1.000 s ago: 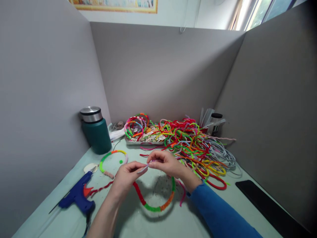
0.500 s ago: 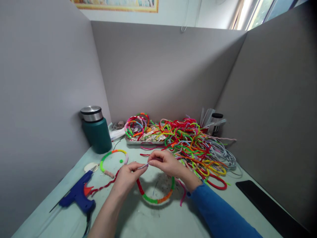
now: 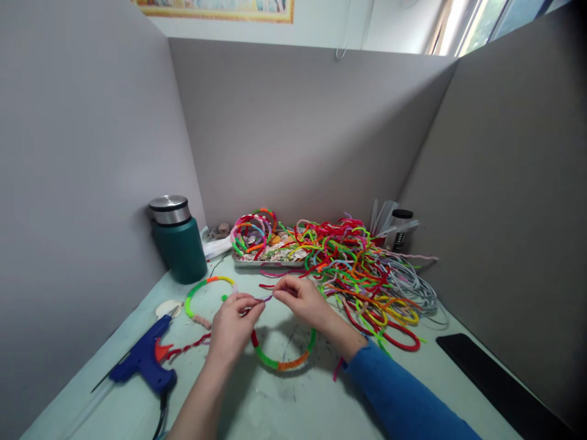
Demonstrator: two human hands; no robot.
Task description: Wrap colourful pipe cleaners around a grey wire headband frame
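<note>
My left hand [image 3: 233, 325] and my right hand [image 3: 303, 302] meet over the middle of the table, fingertips close together. A thin purple pipe cleaner [image 3: 268, 299] is pinched between them, one end in each hand. Below hangs a hoop [image 3: 290, 364] wrapped in red, green and orange bands; its upper part is hidden behind my fingers. A twisted red pipe cleaner [image 3: 189, 347] lies left of my left hand. Under my right wrist a bit of pink pipe cleaner [image 3: 338, 369] shows.
A blue glue gun [image 3: 145, 360] lies at left, near a second banded hoop [image 3: 213, 278] and a green bottle [image 3: 178, 244]. Behind are a metal tray [image 3: 270, 264] with more hoops and a heap of pipe cleaners [image 3: 348, 244]. Grey panels [image 3: 298, 134] surround the table.
The hoop has shifted slightly left and up. My left hand has turned, and the purple pipe cleaner now stretches between both sets of fingertips.
</note>
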